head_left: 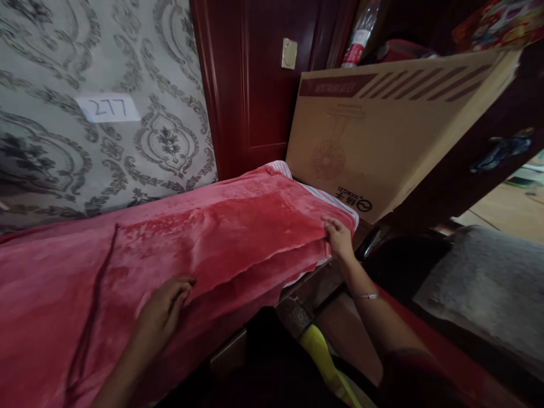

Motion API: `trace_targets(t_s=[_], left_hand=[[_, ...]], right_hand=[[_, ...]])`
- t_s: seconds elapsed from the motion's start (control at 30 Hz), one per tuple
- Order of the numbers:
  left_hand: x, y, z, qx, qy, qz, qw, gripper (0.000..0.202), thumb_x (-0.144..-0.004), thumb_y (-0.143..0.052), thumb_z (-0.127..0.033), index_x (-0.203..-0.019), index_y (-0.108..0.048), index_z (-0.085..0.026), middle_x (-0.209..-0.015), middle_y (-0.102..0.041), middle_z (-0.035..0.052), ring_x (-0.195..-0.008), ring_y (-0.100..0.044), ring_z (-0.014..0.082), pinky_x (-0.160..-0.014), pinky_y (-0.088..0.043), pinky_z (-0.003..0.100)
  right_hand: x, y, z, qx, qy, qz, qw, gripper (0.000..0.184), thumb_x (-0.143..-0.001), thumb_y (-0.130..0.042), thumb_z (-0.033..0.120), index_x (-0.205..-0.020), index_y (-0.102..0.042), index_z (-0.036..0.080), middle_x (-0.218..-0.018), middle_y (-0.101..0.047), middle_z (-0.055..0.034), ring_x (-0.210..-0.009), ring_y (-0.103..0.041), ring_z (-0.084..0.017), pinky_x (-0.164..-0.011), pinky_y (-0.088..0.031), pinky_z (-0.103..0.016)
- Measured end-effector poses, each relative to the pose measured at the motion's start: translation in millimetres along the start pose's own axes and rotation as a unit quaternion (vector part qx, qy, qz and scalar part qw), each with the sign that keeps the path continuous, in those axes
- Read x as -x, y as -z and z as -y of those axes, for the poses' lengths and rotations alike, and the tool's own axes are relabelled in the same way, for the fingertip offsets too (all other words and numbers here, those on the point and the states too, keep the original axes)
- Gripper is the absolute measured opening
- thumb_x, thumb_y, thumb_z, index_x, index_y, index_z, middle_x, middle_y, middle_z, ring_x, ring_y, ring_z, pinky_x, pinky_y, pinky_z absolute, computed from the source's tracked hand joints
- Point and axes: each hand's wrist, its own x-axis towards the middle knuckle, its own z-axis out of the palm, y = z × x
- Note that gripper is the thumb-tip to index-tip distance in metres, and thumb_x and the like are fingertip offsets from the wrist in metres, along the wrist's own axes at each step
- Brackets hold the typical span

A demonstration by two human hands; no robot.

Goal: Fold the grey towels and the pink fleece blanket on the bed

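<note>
"Where's the blanket?"

"A red fleece blanket [221,226] lies along the bed, hanging over the wooden bed frame [306,285], with a striped sheet [327,198] showing past its far corner."

"And your hands?"

"My right hand [339,238] is at that corner, my right fingers [335,225] clenched on the blanket's edge. My left hand [164,314] lies on the near side, my left fingers [181,289] released and resting on the fleece."

"What's around you?"

"Patterned wallpaper [85,56] with a paper label [108,107] reading 277 runs along the far side. A cardboard box [374,130] printed with a fan stands tilted just beyond my right hand, beside a dark red wooden door [242,73]."
</note>
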Motion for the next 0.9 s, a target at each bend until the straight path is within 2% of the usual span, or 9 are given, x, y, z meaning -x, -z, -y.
trace_targets(t_s=[0.1, 0.17, 0.27, 0.4, 0.5, 0.57, 0.67, 0.77, 0.9], left_hand=[[7.2, -10.7, 5.1, -0.046, -0.093, 0.008, 0.995, 0.025, -0.095, -0.043, -0.025, -0.095, -0.069, -0.024, -0.094, -0.078, 0.0044, -0.084, -0.074, 0.0209, -0.074, -0.059, 0.032], [12.1, -18.7, 5.4, -0.075, -0.123, -0.004, 0.990, 0.026, -0.095, -0.042, -0.022, -0.097, -0.069, -0.023, -0.096, -0.078, 0.0056, -0.086, -0.073, 0.0216, -0.077, -0.059, 0.034], [19.9, -22.8, 2.9, -0.092, -0.127, -0.018, 0.987, 0.025, -0.098, -0.043, -0.027, -0.098, -0.068, -0.023, -0.105, -0.076, 0.0072, -0.094, -0.072, 0.0230, -0.083, -0.058, 0.037], [27.4, -19.4, 3.0, -0.154, -0.101, -0.013, 0.983, 0.031, -0.098, -0.046, -0.041, -0.106, -0.069, -0.022, -0.118, -0.072, 0.0118, -0.105, -0.067, 0.0305, -0.086, -0.055, 0.045], [28.1, -17.4, 8.5, -0.179, -0.101, -0.007, 0.979, 0.035, -0.100, -0.040, -0.038, -0.104, -0.070, -0.021, -0.110, -0.074, 0.0117, -0.102, -0.068, 0.0299, -0.086, -0.055, 0.045], [26.8, -15.0, 12.0, -0.170, -0.110, -0.013, 0.979, 0.036, -0.101, -0.035, -0.032, -0.099, -0.069, -0.021, -0.102, -0.076, 0.0098, -0.096, -0.070, 0.0267, -0.085, -0.056, 0.042], [23.2, -7.9, 13.9, -0.138, -0.110, -0.054, 0.983, 0.032, -0.101, -0.035, -0.028, -0.092, -0.066, -0.022, -0.095, -0.077, 0.0075, -0.085, -0.072, 0.0228, -0.076, -0.057, 0.036], [19.8, -0.7, 13.4, -0.127, -0.134, -0.072, 0.980, 0.027, -0.101, -0.039, -0.029, -0.093, -0.064, -0.023, -0.097, -0.077, 0.0063, -0.085, -0.072, 0.0222, -0.074, -0.057, 0.034], [22.2, 1.4, 13.1, -0.118, -0.173, -0.027, 0.977, 0.026, -0.100, -0.042, -0.030, -0.099, -0.067, -0.025, -0.098, -0.077, 0.0043, -0.090, -0.072, 0.0232, -0.079, -0.057, 0.036]], right_hand=[[21.3, 12.7, -25.9, -0.017, -0.079, -0.017, 0.997, 0.054, -0.057, -0.071, 0.051, -0.099, -0.071, 0.017, -0.060, -0.051, 0.0072, -0.050, -0.044, -0.010, -0.048, -0.044, -0.027], [25.8, 15.1, -33.5, -0.022, -0.094, -0.021, 0.995, 0.054, -0.053, -0.074, 0.050, -0.097, -0.069, 0.018, -0.058, -0.052, 0.0077, -0.049, -0.044, -0.010, -0.046, -0.044, -0.026], [25.2, 15.4, -34.4, -0.029, -0.103, -0.014, 0.994, 0.053, -0.050, -0.079, 0.049, -0.092, -0.067, 0.019, -0.061, -0.057, 0.0064, -0.048, -0.047, -0.010, -0.044, -0.044, -0.025], [21.5, 13.3, -27.9, -0.037, -0.127, 0.018, 0.991, 0.048, -0.048, -0.085, 0.050, -0.077, -0.062, 0.020, -0.058, -0.058, 0.0051, -0.045, -0.053, -0.011, -0.042, -0.045, -0.024], [13.6, 13.9, -16.5, -0.049, -0.135, 0.043, 0.989, 0.049, -0.046, -0.089, 0.051, -0.069, -0.059, 0.020, -0.055, -0.056, 0.0046, -0.045, -0.053, -0.011, -0.043, -0.047, -0.024], [6.6, 18.0, -6.7, -0.065, -0.123, 0.043, 0.989, 0.050, -0.048, -0.088, 0.054, -0.072, -0.059, 0.020, -0.057, -0.056, 0.0055, -0.047, -0.052, -0.010, -0.046, -0.050, -0.025], [3.3, 27.8, 1.1, -0.085, -0.107, 0.027, 0.990, 0.053, -0.051, -0.086, 0.058, -0.080, -0.061, 0.022, -0.062, -0.058, 0.0065, -0.052, -0.052, -0.009, -0.052, -0.052, -0.025], [14.7, 35.2, -8.9, -0.066, -0.129, 0.023, 0.989, 0.052, -0.046, -0.088, 0.056, -0.073, -0.060, 0.021, -0.059, -0.054, 0.0063, -0.050, -0.049, -0.010, -0.049, -0.049, -0.026], [35.8, 38.3, -32.8, -0.027, -0.165, 0.020, 0.986, 0.050, -0.042, -0.088, 0.053, -0.063, -0.056, 0.021, -0.054, -0.050, 0.0057, -0.048, -0.047, -0.010, -0.047, -0.046, -0.026]])
